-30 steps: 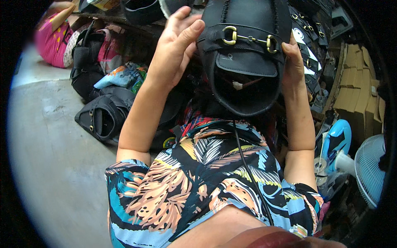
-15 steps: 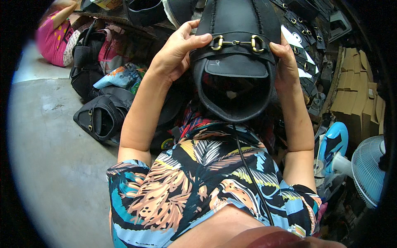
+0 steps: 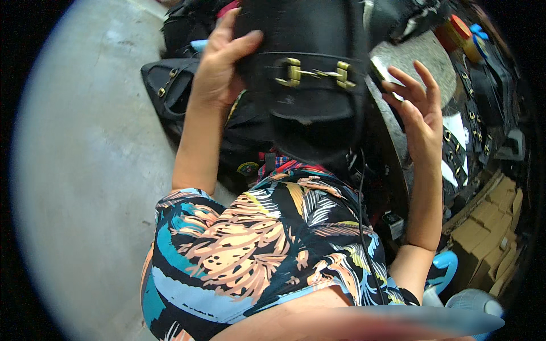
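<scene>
A black leather loafer upper (image 3: 307,42), with a gold horsebit (image 3: 318,74) across its front, is raised before my chest, its dark opening facing me. My left hand (image 3: 224,62) grips its left edge, thumb on the front side and the fingers partly behind. To its right, apart from the leather, my right hand (image 3: 420,111) hangs in the air with its fingers spread and slightly curled, nothing seen in them. That hand is nearest to a grey round slab (image 3: 435,59) on the bench.
At the left, another black loafer (image 3: 166,85) with a gold bit lies by dark bags. Red (image 3: 453,33) and yellow containers stand at the far right. Straps with gold bits (image 3: 452,149) lie beside white sheets. Brown cardboard (image 3: 483,227) and a fan (image 3: 475,301) are lower right.
My right hand has let go of the loafer upper and moved right. The view has swung right, bringing in the round slab and containers. My left hand keeps its hold.
</scene>
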Tool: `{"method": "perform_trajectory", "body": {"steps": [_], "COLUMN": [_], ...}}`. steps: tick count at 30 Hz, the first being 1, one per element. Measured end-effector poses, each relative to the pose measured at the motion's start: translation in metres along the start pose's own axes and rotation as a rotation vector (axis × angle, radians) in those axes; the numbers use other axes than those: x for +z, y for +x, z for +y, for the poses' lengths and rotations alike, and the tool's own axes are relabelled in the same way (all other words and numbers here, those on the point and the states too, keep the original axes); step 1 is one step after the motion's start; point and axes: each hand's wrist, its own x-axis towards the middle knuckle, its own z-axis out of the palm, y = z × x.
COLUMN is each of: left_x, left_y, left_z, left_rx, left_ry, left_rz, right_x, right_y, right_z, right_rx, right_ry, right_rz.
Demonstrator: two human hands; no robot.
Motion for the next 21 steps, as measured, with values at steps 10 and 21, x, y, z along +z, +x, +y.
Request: {"method": "perform_trajectory", "body": {"steps": [10, 21], "left_x": [-0.149, -0.224], "left_y": [-0.074, -0.118], "left_z": [0.018, 0.008], "left_rx": [0.080, 0.002], "left_ry": [0.145, 0.581], "left_rz": [0.960, 1.248], "right_x": [-0.024, -0.036], "right_y": [0.000, -0.003], "right_z": [0.011, 0.020], "right_rx": [0.078, 0.110], "right_ry": [0.059, -0.036], "right_rz": [0.033, 0.074]}}
